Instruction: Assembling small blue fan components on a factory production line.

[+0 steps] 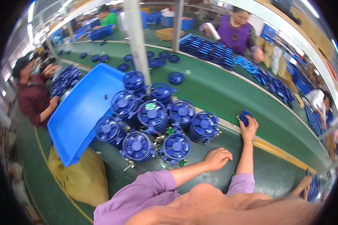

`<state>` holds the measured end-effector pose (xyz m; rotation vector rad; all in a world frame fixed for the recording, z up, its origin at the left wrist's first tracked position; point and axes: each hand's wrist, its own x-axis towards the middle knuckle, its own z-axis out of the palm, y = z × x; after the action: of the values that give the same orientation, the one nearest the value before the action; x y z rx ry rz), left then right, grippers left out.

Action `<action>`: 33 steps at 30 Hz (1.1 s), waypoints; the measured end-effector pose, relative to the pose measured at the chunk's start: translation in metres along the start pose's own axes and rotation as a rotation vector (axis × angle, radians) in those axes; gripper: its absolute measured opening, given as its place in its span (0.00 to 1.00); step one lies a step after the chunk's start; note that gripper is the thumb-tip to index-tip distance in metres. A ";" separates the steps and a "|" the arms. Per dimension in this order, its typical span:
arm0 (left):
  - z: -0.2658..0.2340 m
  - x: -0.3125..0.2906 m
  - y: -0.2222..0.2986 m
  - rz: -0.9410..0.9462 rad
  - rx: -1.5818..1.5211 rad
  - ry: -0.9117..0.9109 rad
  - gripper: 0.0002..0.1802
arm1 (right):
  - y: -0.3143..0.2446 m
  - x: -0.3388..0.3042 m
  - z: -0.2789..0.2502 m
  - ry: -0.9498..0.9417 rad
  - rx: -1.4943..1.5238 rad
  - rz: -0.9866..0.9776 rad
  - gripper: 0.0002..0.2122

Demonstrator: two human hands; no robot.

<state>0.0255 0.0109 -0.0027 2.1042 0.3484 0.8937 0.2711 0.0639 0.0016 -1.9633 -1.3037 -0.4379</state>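
My right hand (248,128) reaches out to the edge of the green belt, its fingers closed around a small dark blue plastic fan (245,117). Over the dark bench hangs my left hand (218,159), loosely bent, with nothing visible in it. To its left stand several stacks of round blue fans; the nearest one (177,146) has small green circuit boards and wires around its base. A green board (150,106) lies on top of another fan stack (153,114).
A large blue tray (77,112) leans at the left above a yellow sack (82,176). Loose fans (176,78) lie on the green conveyor belt (214,95). A white post (137,41) rises behind the stacks. Co-workers sit across the belt, at the left and at the right.
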 end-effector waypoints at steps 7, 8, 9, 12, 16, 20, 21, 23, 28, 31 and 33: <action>0.009 0.001 0.001 0.023 -0.016 0.006 0.07 | 0.024 0.001 0.001 -0.001 -0.044 -0.053 0.21; 0.009 0.002 0.001 0.023 -0.028 0.005 0.06 | 0.027 0.000 0.001 0.001 -0.043 -0.058 0.21; 0.009 0.002 0.000 0.026 -0.042 0.002 0.06 | 0.028 0.000 0.003 0.004 -0.046 -0.066 0.21; 0.008 -0.001 -0.001 0.018 -0.028 0.024 0.06 | 0.026 0.000 0.007 -0.008 -0.024 -0.070 0.21; 0.012 0.000 0.001 0.031 -0.037 0.084 0.06 | 0.027 0.000 0.006 -0.019 -0.024 -0.053 0.21; 0.013 0.001 0.001 0.041 -0.025 0.086 0.06 | 0.028 0.000 0.005 -0.018 -0.041 -0.070 0.20; 0.014 0.001 0.001 0.042 -0.028 0.087 0.06 | 0.029 0.000 0.004 -0.013 -0.044 -0.078 0.20; 0.013 0.001 0.000 0.039 -0.027 0.090 0.06 | 0.024 0.000 0.002 -0.022 -0.044 -0.071 0.20; 0.013 0.001 -0.004 0.017 -0.031 0.008 0.06 | 0.020 0.001 0.000 -0.024 -0.043 -0.065 0.20; 0.012 0.002 -0.003 0.014 -0.039 0.008 0.06 | 0.020 0.001 0.000 -0.029 -0.045 -0.054 0.20; 0.011 0.002 -0.001 0.006 -0.039 0.007 0.06 | 0.021 0.001 0.001 -0.030 -0.052 -0.048 0.20</action>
<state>0.0347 0.0063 -0.0076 2.0683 0.3255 0.9045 0.2904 0.0606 -0.0062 -1.9914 -1.3733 -0.4722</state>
